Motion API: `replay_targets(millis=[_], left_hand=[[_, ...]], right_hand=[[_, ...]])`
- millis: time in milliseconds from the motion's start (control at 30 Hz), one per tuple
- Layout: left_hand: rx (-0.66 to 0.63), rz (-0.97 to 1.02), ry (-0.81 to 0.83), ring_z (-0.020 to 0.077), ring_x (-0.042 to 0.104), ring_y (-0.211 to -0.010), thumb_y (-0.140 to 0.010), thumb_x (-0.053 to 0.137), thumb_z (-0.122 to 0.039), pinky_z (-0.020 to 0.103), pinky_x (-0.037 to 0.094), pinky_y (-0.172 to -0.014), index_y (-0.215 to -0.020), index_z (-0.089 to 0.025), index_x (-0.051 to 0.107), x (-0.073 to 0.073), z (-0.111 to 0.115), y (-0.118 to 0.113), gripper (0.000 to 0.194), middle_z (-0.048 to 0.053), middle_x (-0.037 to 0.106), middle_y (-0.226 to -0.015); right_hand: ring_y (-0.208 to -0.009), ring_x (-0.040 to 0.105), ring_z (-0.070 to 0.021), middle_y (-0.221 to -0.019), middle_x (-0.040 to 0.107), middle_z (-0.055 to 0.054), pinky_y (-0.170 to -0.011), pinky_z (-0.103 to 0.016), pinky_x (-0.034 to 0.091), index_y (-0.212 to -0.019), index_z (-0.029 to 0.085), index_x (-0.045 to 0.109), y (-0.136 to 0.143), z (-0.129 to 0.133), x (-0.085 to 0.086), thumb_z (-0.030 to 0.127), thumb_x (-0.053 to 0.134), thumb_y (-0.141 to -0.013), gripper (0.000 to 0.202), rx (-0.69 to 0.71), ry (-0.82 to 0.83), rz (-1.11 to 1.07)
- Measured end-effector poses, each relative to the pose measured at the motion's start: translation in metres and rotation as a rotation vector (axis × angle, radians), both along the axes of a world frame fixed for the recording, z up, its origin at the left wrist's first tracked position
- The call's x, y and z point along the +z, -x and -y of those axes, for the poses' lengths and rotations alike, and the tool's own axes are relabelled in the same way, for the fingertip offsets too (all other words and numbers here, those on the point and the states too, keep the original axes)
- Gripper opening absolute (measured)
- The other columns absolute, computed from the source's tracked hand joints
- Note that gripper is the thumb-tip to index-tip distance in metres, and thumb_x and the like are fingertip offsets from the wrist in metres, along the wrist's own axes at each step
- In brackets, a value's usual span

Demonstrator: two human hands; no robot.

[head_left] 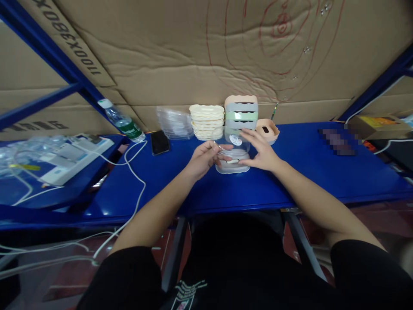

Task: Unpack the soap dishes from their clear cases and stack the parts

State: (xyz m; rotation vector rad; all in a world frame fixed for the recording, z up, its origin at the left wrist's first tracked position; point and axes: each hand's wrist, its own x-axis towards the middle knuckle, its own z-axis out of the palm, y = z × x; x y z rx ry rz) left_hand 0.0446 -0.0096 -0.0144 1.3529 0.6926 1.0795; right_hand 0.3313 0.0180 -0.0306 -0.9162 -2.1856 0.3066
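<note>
Between my hands is a clear plastic cover (236,139) with a round white label, tilted above a pale, wavy-edged plastic piece (232,170). My left hand (204,157) closes its fingers around the left edge of the clear cover. On the other side, my right hand (263,151) grips the cover, with fingers over its top and the thumb low by the pale piece. Just behind stand a stack of cream plastic boxes (207,122) and a stack of pink, grey and green ones (241,110). A peach box (267,131) with a dark oval slot sits behind my right hand.
Nested clear covers (175,125) stand left of the cream stack. Further left are a black phone (160,143), a water bottle (124,122) and a white cable (139,181). A cardboard wall (155,56) rises behind the blue table (300,168); a carton (377,127) is at right.
</note>
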Motion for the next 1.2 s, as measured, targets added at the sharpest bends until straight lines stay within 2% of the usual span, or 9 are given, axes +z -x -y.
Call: replay_targets(millis=[100, 233, 367, 433, 500, 567, 667, 800, 1200], left_hand=[[-0.078, 0.003, 0.071, 0.0302, 0.09, -0.095, -0.081, 0.091, -0.081, 0.029, 0.06, -0.057, -0.091, -0.023, 0.053, -0.002, -0.002, 0.001, 0.07, 0.015, 0.087, -0.129], [-0.097, -0.018, 0.082, 0.0295, 0.089, -0.09, -0.08, 0.092, -0.079, 0.028, 0.057, -0.054, -0.088, -0.023, 0.056, -0.001, -0.004, 0.007, 0.067, 0.016, 0.088, -0.125], [-0.004, -0.36, -0.101, 0.0225, 0.081, -0.072, -0.091, 0.081, -0.078, 0.031, 0.054, -0.056, -0.093, -0.021, 0.072, 0.002, -0.008, 0.02, 0.059, 0.013, 0.089, -0.106], [0.161, -0.602, -0.295, 0.0229, 0.08, -0.078, -0.088, 0.087, -0.072, 0.035, 0.061, -0.07, -0.116, -0.02, 0.081, 0.001, -0.013, 0.028, 0.059, 0.012, 0.089, -0.114], [0.284, -0.73, -0.436, 0.0264, 0.081, -0.096, -0.081, 0.097, -0.063, 0.04, 0.064, -0.086, -0.148, -0.023, 0.075, -0.003, -0.019, 0.034, 0.081, 0.015, 0.083, -0.142], [0.266, -0.755, -0.485, 0.0297, 0.08, -0.113, -0.079, 0.099, -0.058, 0.042, 0.064, -0.093, -0.165, -0.024, 0.064, -0.01, -0.025, 0.038, 0.099, 0.017, 0.071, -0.162], [0.145, -0.775, -0.496, 0.0313, 0.08, -0.119, -0.083, 0.097, -0.057, 0.043, 0.065, -0.096, -0.162, -0.024, 0.068, -0.02, -0.032, 0.04, 0.091, 0.017, 0.077, -0.153], [0.101, -0.825, -0.498, 0.0316, 0.083, -0.118, -0.081, 0.1, -0.055, 0.047, 0.065, -0.108, -0.152, -0.023, 0.077, -0.023, -0.034, 0.041, 0.082, 0.013, 0.086, -0.134], [0.074, -0.867, -0.535, 0.0315, 0.085, -0.121, -0.082, 0.102, -0.046, 0.049, 0.066, -0.114, -0.15, -0.025, 0.079, -0.02, -0.032, 0.041, 0.074, 0.012, 0.085, -0.139]], right_hand=[[-0.165, 0.051, -0.047, -0.178, 0.056, -0.011, -0.14, -0.072, 0.037, -0.174, 0.039, 0.055, -0.005, -0.003, -0.003, 0.081, 0.091, -0.081, 0.108, 0.003, 0.028, -0.025], [-0.159, 0.058, -0.0457, -0.169, 0.065, -0.011, -0.138, -0.07, 0.041, -0.171, 0.038, 0.06, -0.007, -0.006, -0.004, 0.081, 0.095, -0.076, 0.111, 0.079, 0.08, -0.049], [-0.155, 0.062, -0.0435, -0.164, 0.069, -0.012, -0.137, -0.069, 0.044, -0.166, 0.036, 0.066, -0.013, -0.011, -0.005, 0.077, 0.097, -0.076, 0.103, 0.087, 0.122, -0.064], [-0.152, 0.065, -0.0429, -0.162, 0.071, -0.011, -0.135, -0.069, 0.046, -0.163, 0.038, 0.069, -0.017, -0.015, -0.005, 0.073, 0.098, -0.077, 0.098, 0.084, 0.136, -0.054], [-0.149, 0.067, -0.0424, -0.16, 0.072, -0.011, -0.133, -0.069, 0.048, -0.161, 0.038, 0.071, -0.02, -0.018, -0.006, 0.071, 0.098, -0.077, 0.095, 0.097, 0.156, -0.034], [-0.148, 0.068, -0.0414, -0.159, 0.073, -0.011, -0.132, -0.068, 0.05, -0.161, 0.037, 0.072, -0.022, -0.02, -0.008, 0.07, 0.097, -0.078, 0.093, 0.119, 0.184, -0.005], [-0.149, 0.069, -0.0405, -0.159, 0.073, -0.011, -0.132, -0.066, 0.05, -0.161, 0.035, 0.071, -0.023, -0.021, -0.011, 0.069, 0.096, -0.079, 0.092, 0.136, 0.204, 0.049], [-0.147, 0.07, -0.0415, -0.156, 0.074, -0.012, -0.13, -0.067, 0.051, -0.161, 0.034, 0.072, -0.022, -0.02, -0.014, 0.07, 0.096, -0.079, 0.093, 0.152, 0.196, 0.083], [-0.145, 0.071, -0.045, -0.158, 0.075, -0.012, -0.129, -0.069, 0.053, -0.159, 0.033, 0.074, -0.024, -0.022, -0.016, 0.069, 0.102, -0.074, 0.096, 0.175, 0.233, 0.108]])
